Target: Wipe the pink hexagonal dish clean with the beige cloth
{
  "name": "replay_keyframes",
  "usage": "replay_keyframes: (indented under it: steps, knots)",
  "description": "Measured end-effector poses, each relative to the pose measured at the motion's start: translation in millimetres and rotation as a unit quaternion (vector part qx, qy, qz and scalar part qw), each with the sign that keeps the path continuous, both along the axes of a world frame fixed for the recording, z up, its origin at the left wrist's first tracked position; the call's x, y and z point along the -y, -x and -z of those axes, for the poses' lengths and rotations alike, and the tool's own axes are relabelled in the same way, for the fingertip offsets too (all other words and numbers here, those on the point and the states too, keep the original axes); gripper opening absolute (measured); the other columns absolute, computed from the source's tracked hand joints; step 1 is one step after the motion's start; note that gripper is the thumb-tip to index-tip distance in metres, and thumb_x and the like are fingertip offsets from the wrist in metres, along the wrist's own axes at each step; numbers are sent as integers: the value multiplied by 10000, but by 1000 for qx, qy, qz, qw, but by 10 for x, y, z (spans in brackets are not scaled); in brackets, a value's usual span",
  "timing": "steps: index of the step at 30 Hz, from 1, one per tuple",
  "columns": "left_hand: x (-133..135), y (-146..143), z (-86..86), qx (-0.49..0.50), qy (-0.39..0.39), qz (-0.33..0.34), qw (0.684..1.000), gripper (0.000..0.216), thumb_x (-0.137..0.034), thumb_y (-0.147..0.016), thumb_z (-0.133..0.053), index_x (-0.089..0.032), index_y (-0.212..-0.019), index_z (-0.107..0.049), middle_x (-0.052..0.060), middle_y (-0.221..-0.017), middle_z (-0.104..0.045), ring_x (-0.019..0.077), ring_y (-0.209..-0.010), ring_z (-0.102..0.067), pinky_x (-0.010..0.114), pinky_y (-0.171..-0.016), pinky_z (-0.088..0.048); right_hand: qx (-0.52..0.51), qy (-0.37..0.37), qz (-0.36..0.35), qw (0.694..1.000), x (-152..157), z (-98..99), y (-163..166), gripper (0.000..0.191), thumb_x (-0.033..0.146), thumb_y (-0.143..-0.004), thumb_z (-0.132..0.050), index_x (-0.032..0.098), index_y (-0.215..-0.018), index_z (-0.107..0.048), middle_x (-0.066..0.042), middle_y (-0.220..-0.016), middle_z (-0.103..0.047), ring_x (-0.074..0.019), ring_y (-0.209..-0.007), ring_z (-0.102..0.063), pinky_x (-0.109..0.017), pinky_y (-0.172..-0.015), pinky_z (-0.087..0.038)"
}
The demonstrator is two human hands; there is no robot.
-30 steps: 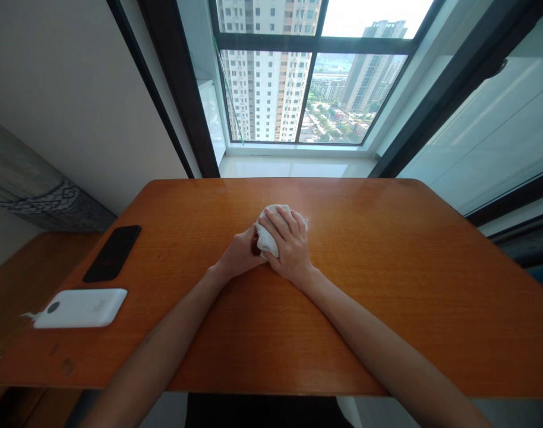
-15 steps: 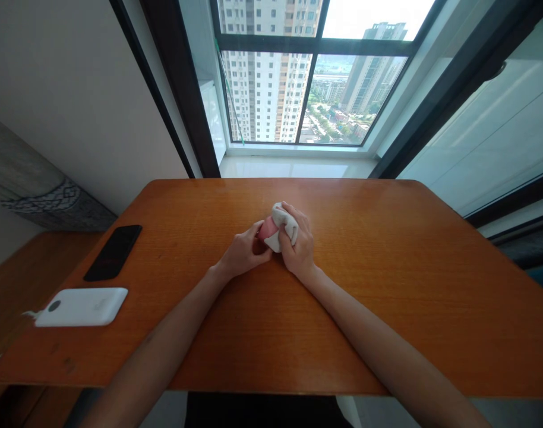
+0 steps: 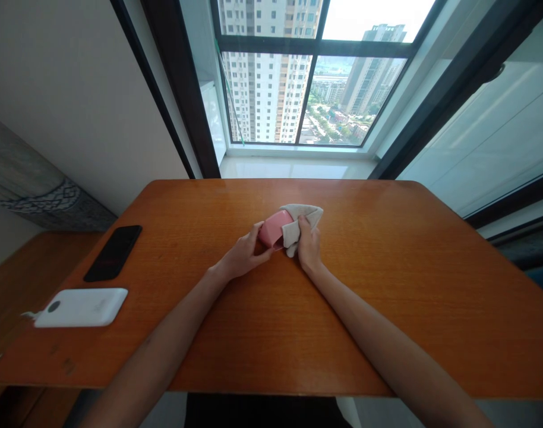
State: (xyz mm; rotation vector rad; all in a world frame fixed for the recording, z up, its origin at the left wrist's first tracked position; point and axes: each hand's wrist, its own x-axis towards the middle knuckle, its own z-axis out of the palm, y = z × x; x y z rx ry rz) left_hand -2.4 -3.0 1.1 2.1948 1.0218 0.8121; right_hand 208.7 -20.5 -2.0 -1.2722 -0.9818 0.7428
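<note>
My left hand (image 3: 245, 252) is closed around one end of a small pink object (image 3: 274, 228), smooth and rounded, perhaps a cup; its exact kind does not show. A light grey-white cloth (image 3: 300, 217) covers the object's right end. Bunched in my right hand (image 3: 309, 244), the cloth has one fold pressed on the pink surface and a loose flap sticking out to the upper right. Both hands are just above the middle of the wooden table (image 3: 365, 297).
On the table's left side lies a black phone (image 3: 113, 252). Nearer to me is a white power bank (image 3: 82, 307) with a cable at its left end. A window (image 3: 313, 89) stands beyond the far edge, and a curtain (image 3: 40, 178) hangs at the left.
My right hand and the cloth have shifted a little to the right, uncovering more of the pink object. The cloth has partly unfolded. My left hand has stayed almost in place.
</note>
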Motion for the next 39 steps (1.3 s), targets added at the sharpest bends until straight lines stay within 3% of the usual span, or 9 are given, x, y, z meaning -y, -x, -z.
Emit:
replay_keyframes:
  steps: [2, 4, 6, 8, 12, 16, 20, 31, 39]
  knots:
    - [-10, -10, 34, -24, -9, 13, 1000, 651, -494, -1026, -693, -182, -1551, -468, 190, -1354, -761, 340, -1194, -775, 489, -1069, -626, 30, -23, 1, 999, 33, -4, 12, 549, 701, -1048, -539, 216, -867, -723, -28, -759, -740, -203, -696, -682, -310, -659, -549]
    - [-31, -23, 85, -47, -39, 27, 998, 644, -489, -1037, -691, -168, -1559, -492, 224, -1479, -708, 379, -1395, -691, 555, -1210, -552, 87, -93, -6, 992, 62, -11, 15, 508, 637, -1081, -515, 201, -1074, -776, -97, -1037, -832, -257, -938, -778, -388, -875, -636]
    - [-55, -35, 132, -69, -70, 44, 994, 639, -446, -1041, -691, -151, -1579, -510, 243, -1612, -622, 395, -1561, -562, 604, -1326, -438, 165, -178, -13, 970, 88, -25, 10, 462, 540, -1095, -526, 203, -1320, -749, -142, -1367, -795, -295, -1245, -760, -479, -1133, -594]
    - [-66, -46, 150, -84, -88, 55, 991, 649, -408, -1024, -711, -134, -1585, -532, 251, -1681, -559, 401, -1625, -491, 621, -1376, -366, 245, -238, -15, 940, 111, -44, 3, 449, 456, -1091, -547, 226, -1444, -703, -144, -1513, -732, -311, -1399, -697, -525, -1241, -533]
    - [-31, -54, 78, -55, -86, 42, 994, 715, -461, -938, -821, -151, -1538, -586, 227, -1579, -658, 416, -1522, -601, 626, -1342, -423, 340, -276, -9, 899, 131, -70, -3, 448, 362, -1070, -547, 262, -1481, -692, -131, -1536, -714, -333, -1434, -669, -559, -1238, -538]
    - [31, -29, -23, 41, -59, 27, 997, 756, -418, -916, -839, -216, -1573, -524, 149, -1476, -739, 338, -1319, -753, 483, -1180, -599, 384, -275, -16, 881, 136, -84, 8, 508, 316, -1025, -567, 265, -1521, -663, -132, -1576, -682, -356, -1455, -649, -585, -1245, -531]
    - [49, -7, -43, 57, -24, 37, 997, 802, -437, -900, -865, -212, -1579, -501, 116, -1386, -787, 303, -1191, -809, 408, -1062, -652, 417, -279, -28, 865, 153, -98, 16, 546, 303, -978, -600, 259, -1517, -667, -138, -1590, -670, -385, -1463, -633, -611, -1255, -512]
    - [60, -69, -8, 52, -18, 18, 998, 747, -499, -936, -858, -242, -1542, -507, 116, -1417, -773, 304, -1235, -798, 424, -1081, -633, 269, -226, -26, 936, 113, -62, 17, 418, 422, -1124, -526, 257, -1466, -700, -117, -1525, -730, -303, -1411, -685, -529, -1245, -534]
    - [67, -58, -24, 31, -1, 15, 999, 806, -502, -931, -866, -247, -1580, -464, 144, -1448, -758, 343, -1287, -783, 479, -1127, -622, 251, -223, -26, 942, 112, -82, 49, 418, 437, -1132, -520, 244, -1450, -708, -133, -1527, -733, -286, -1407, -693, -509, -1246, -524]
